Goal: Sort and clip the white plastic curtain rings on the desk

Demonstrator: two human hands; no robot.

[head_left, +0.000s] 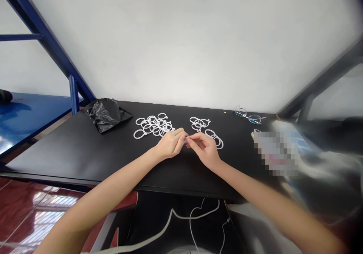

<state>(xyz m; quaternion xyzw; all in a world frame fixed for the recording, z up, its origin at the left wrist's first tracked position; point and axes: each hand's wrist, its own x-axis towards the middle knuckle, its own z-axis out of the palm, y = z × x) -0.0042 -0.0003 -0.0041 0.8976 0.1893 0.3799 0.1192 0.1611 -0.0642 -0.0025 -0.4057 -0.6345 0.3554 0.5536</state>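
Here the left hand [171, 144] and right hand [206, 148] pinch one pale piece [186, 139]; white rings [155, 125] lie toward the table's [70, 151] back edge.

The left forearm [113, 187] and right forearm [263, 204], both bare, reach forward and slant inward. The left grip [172, 144] is curled, knuckles upward, thumb pressed against bent fingers. The right grip [205, 148] pinches with thumb and forefinger just beside the left thumb.

Left hand [170, 144] and right hand [206, 148] at one small pale piece [185, 140] (mostly hidden), white rings [154, 125] just beyond.
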